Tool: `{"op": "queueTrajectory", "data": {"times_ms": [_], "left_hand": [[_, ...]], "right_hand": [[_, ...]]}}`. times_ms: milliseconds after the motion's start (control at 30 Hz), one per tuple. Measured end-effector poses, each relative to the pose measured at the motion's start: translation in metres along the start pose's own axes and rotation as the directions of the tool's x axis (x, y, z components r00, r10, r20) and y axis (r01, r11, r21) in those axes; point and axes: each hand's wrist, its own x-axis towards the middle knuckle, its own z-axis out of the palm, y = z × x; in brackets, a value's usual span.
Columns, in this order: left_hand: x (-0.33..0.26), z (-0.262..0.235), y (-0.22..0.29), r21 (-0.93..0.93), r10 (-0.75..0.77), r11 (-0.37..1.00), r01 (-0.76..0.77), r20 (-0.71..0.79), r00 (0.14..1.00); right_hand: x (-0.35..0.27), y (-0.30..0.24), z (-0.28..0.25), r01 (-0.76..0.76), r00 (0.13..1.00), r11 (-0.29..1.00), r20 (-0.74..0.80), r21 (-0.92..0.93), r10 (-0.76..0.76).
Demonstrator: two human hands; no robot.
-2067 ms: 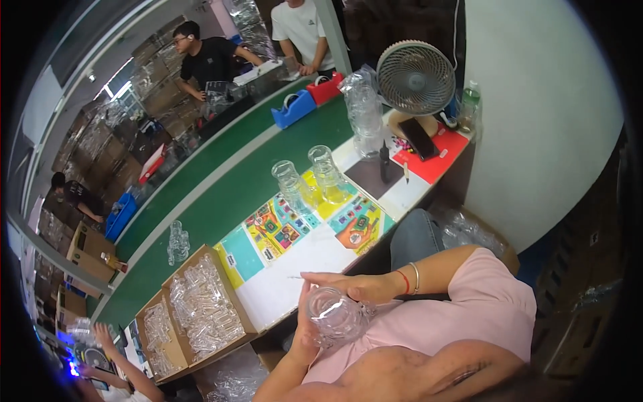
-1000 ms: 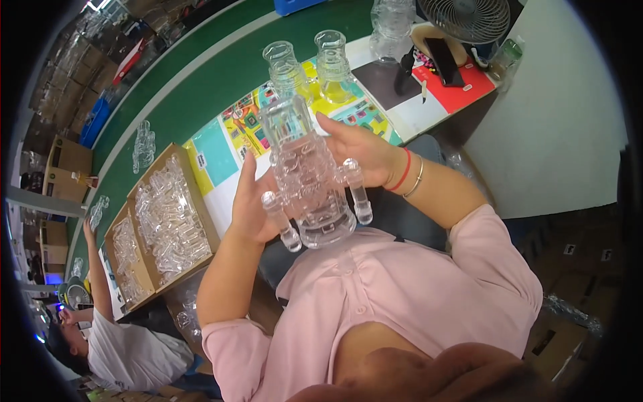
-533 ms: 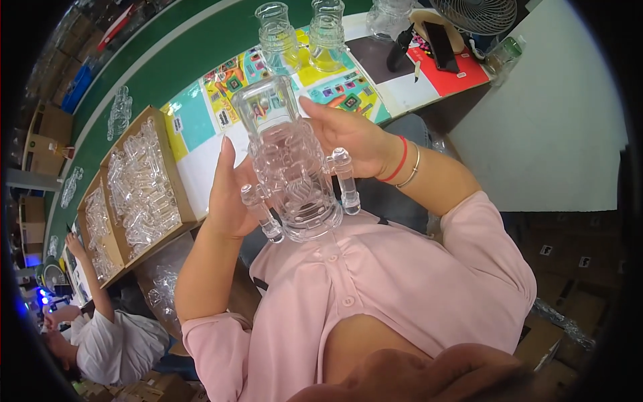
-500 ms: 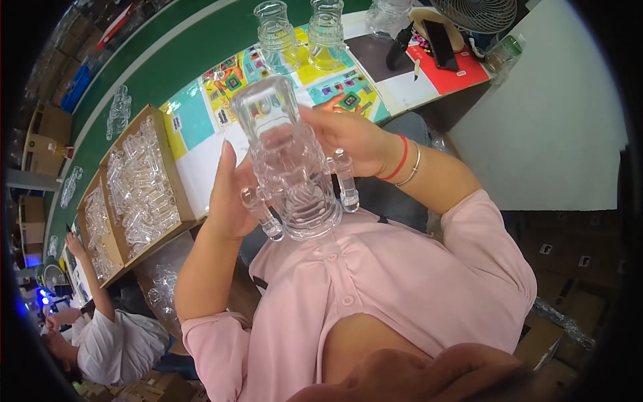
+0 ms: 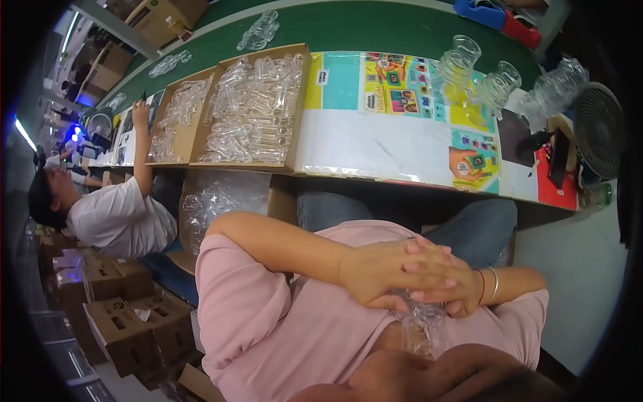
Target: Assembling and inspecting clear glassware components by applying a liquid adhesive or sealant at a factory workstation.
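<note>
Close against my chest I hold a clear glass vessel [image 5: 423,328], mostly covered by my fingers. My left hand [image 5: 385,268] comes in from the left, its fingers laid across the top of the vessel. From the other side my right hand [image 5: 462,288] wraps round it, with a red string and a bangle at the wrist. The fingers of both hands overlap, and the vessel's upper part is hidden beneath them. Two similar glass vessels, one tall [image 5: 459,63] and one beside it [image 5: 499,87], stand on the printed table top.
A cardboard tray [image 5: 298,114] of small glass pieces sits on the table [image 5: 362,144]. At the right are a plastic-wrapped glass piece [image 5: 561,87], a fan [image 5: 598,130] and a phone [image 5: 561,161]. A co-worker [image 5: 124,221] sits at the left, near stacked cartons [image 5: 127,328].
The vessel has gone from upright in front of me to close against my chest. My hands have come together over it. The view has swung toward the left.
</note>
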Motion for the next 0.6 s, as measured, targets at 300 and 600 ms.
{"op": "queueTrajectory", "data": {"times_ms": [300, 600], "left_hand": [[0.003, -0.016, -0.011, -0.013, -0.015, 1.000, 0.014, -0.027, 1.000], [0.011, -0.050, -0.024, -0.642, -0.664, 0.646, 0.414, -0.205, 0.719]], "right_hand": [[0.012, 0.004, -0.011, -0.058, 0.996, 0.997, -0.068, -0.045, 0.055], [0.002, 0.052, -0.038, -0.175, 0.631, 0.531, -0.319, 0.829, 0.707]]}}
